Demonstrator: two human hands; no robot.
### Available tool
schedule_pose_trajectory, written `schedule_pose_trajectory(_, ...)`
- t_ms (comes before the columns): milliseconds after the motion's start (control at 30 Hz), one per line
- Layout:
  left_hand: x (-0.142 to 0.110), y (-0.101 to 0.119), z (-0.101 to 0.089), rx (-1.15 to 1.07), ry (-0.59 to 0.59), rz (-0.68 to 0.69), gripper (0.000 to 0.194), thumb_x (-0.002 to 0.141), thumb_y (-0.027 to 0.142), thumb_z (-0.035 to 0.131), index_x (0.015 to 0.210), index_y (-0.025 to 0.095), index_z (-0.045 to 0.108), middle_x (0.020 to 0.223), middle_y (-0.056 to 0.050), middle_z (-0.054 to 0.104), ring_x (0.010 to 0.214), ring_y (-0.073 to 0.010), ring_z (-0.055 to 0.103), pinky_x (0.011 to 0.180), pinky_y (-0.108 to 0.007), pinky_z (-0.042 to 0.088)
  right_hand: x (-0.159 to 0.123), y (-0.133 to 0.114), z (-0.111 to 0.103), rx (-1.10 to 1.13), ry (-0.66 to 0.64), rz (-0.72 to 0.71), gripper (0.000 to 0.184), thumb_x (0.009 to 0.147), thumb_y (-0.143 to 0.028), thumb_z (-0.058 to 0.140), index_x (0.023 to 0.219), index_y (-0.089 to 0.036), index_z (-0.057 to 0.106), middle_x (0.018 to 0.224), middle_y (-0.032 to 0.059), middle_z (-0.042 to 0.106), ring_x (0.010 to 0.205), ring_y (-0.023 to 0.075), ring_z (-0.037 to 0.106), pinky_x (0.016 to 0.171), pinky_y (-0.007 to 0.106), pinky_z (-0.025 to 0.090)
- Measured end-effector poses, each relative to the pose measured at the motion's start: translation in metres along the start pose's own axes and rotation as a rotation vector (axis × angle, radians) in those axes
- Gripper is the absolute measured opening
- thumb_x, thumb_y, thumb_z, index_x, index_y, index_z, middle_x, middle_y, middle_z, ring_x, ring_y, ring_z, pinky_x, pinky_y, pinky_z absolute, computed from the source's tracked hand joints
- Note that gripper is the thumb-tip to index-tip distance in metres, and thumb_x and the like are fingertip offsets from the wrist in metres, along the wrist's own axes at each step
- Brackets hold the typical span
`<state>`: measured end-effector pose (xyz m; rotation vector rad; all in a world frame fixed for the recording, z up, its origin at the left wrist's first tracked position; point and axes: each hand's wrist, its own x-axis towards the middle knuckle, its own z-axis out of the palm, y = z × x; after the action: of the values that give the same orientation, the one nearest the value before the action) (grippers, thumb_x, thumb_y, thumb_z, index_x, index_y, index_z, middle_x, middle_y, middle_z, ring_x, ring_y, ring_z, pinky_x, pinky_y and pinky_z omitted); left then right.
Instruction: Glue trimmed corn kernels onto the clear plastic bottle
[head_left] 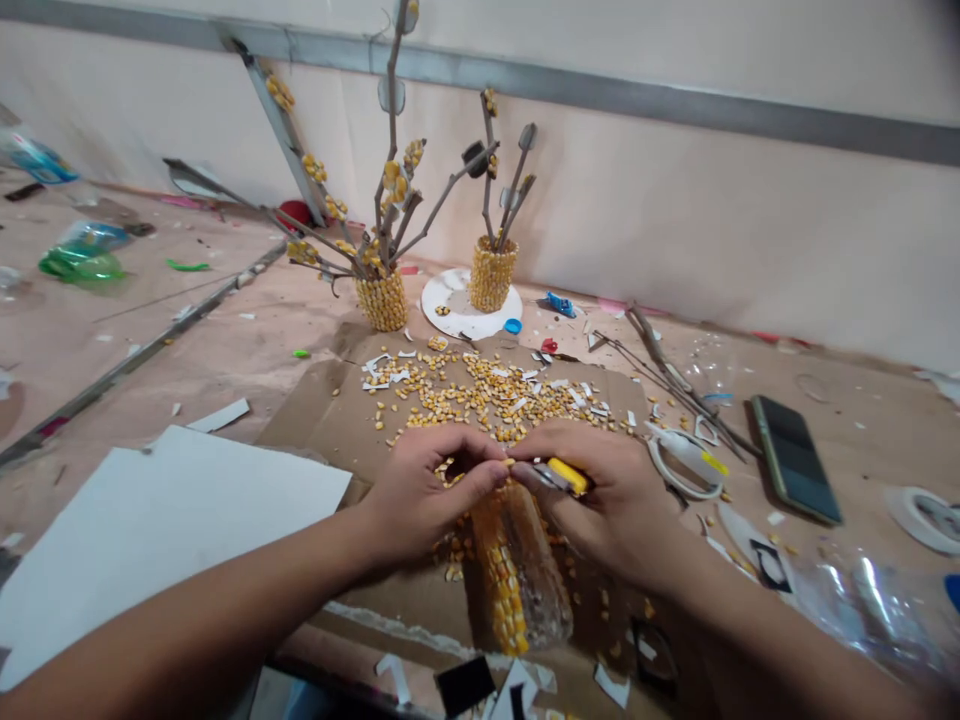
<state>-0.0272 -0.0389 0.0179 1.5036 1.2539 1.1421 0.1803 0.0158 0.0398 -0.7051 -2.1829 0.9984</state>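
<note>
My left hand (pixel 439 490) is closed in a pinch, thumb and forefinger on a small yellow corn kernel (pixel 510 463). Right against it, my right hand (pixel 600 490) grips a small yellow-and-grey cutter (pixel 568 476), its tip close to the kernel. Below both hands lies a clear plastic bottle (pixel 541 580), partly covered with rows of glued corn kernels (pixel 504 590); its upper end is hidden by my fingers. Loose corn kernels (pixel 487 385) and white paper scraps are scattered on the cardboard (pixel 315 405) beyond my hands.
Two kernel-covered pots (pixel 381 302) (pixel 493 275) with twigs stand at the back, the right one on a white disc (pixel 457 315). White sheets (pixel 172 520) lie left. On the right are a phone (pixel 795 458), tape rolls (pixel 926 518), twigs (pixel 660 360) and clear plastic (pixel 862 600).
</note>
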Motion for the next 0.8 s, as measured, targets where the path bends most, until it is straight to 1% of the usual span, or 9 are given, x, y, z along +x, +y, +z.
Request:
schedule_pose_trajectory(133, -0.002, 0.001, 0.004, 0.037, 0.012, 0.005, 0.013, 0.091, 0.028, 0.073, 0.087, 0.018, 0.077, 0.079, -0.004, 0.078, 0.07, -0.015, 0.067, 0.067, -0.026, 0.05, -0.003, 0.0, 0.002, 0.019, 0.029, 0.014, 0.018, 0.092, -0.016, 0.066, 0.1, -0.025, 0.079, 0.092, 0.0056, 0.08, 0.081, 0.0205, 0.072, 0.074, 0.036, 0.057)
schedule_pose_trajectory(267, 0.0, 0.004, 0.001, 0.059, -0.038, -0.001, 0.015, 0.092, 0.031, 0.075, 0.084, 0.018, 0.075, 0.077, -0.003, 0.077, 0.068, -0.015, 0.066, 0.066, -0.027, 0.049, -0.004, -0.003, -0.006, 0.019, -0.039, 0.067, 0.011, 0.092, -0.018, 0.067, 0.093, -0.024, 0.077, 0.088, 0.0049, 0.078, 0.079, 0.0197, 0.071, 0.073, 0.035, 0.056)
schedule_pose_trajectory(333, 0.004, 0.006, -0.009, 0.104, -0.108, 0.025, 0.013, 0.092, 0.032, 0.074, 0.09, 0.019, 0.075, 0.085, -0.004, 0.076, 0.077, -0.0167, 0.067, 0.074, -0.029, 0.051, -0.004, -0.006, -0.011, -0.018, -0.123, 0.15, 0.012, 0.092, -0.019, 0.066, 0.086, -0.023, 0.075, 0.08, 0.0025, 0.076, 0.072, 0.0177, 0.068, 0.068, 0.032, 0.053)
schedule_pose_trajectory(367, 0.007, 0.007, -0.016, 0.147, -0.17, 0.04, 0.012, 0.093, 0.031, 0.073, 0.096, 0.02, 0.075, 0.095, -0.005, 0.077, 0.089, -0.019, 0.069, 0.084, -0.031, 0.052, -0.004, -0.008, -0.012, -0.039, -0.183, 0.199, 0.014, 0.092, -0.02, 0.065, 0.082, -0.023, 0.074, 0.075, 0.0012, 0.074, 0.068, 0.0167, 0.066, 0.064, 0.031, 0.051)
schedule_pose_trajectory(433, 0.011, 0.007, -0.029, 0.226, -0.334, 0.026, 0.03, 0.086, 0.029, 0.079, 0.115, 0.022, 0.073, 0.12, -0.008, 0.075, 0.115, -0.0248, 0.067, 0.103, -0.037, 0.049, -0.004, -0.009, -0.013, -0.067, -0.309, 0.297, 0.017, 0.093, -0.022, 0.064, 0.079, -0.023, 0.074, 0.068, -0.0007, 0.071, 0.061, 0.015, 0.061, 0.058, 0.028, 0.046)
schedule_pose_trajectory(500, 0.014, 0.004, -0.037, 0.279, -0.417, -0.016, 0.044, 0.081, 0.027, 0.083, 0.123, 0.024, 0.071, 0.128, -0.009, 0.073, 0.122, -0.0278, 0.064, 0.108, -0.04, 0.047, -0.005, -0.008, -0.011, -0.068, -0.376, 0.366, 0.018, 0.093, -0.022, 0.063, 0.078, -0.023, 0.074, 0.066, -0.0017, 0.07, 0.058, 0.0143, 0.059, 0.054, 0.027, 0.042)
schedule_pose_trajectory(567, 0.015, -0.001, -0.039, 0.305, -0.462, -0.053, 0.046, 0.078, 0.025, 0.085, 0.122, 0.024, 0.072, 0.124, -0.008, 0.075, 0.117, -0.0285, 0.066, 0.104, -0.039, 0.047, -0.006, -0.005, -0.008, -0.064, -0.387, 0.403, 0.018, 0.092, -0.022, 0.062, 0.077, -0.022, 0.073, 0.065, -0.0023, 0.068, 0.057, 0.0136, 0.057, 0.052, 0.026, 0.04)
schedule_pose_trajectory(633, 0.014, -0.005, -0.035, 0.304, -0.489, -0.066, 0.037, 0.08, 0.023, 0.083, 0.116, 0.024, 0.074, 0.114, -0.006, 0.077, 0.107, -0.0267, 0.068, 0.095, -0.036, 0.048, -0.006, -0.002, -0.005, -0.058, -0.378, 0.419, 0.017, 0.09, -0.021, 0.063, 0.075, -0.022, 0.071, 0.062, -0.003, 0.066, 0.055, 0.0127, 0.055, 0.05, 0.025, 0.038)
schedule_pose_trajectory(800, 0.014, -0.011, -0.024, 0.264, -0.492, -0.053, 0.028, 0.083, 0.019, 0.08, 0.11, 0.023, 0.076, 0.104, -0.005, 0.078, 0.096, -0.0241, 0.069, 0.085, -0.032, 0.048, -0.008, 0.002, -0.003, -0.048, -0.336, 0.443, 0.018, 0.09, -0.025, 0.063, 0.073, -0.021, 0.068, 0.058, -0.0029, 0.059, 0.052, 0.012, 0.05, 0.046, 0.024, 0.035)
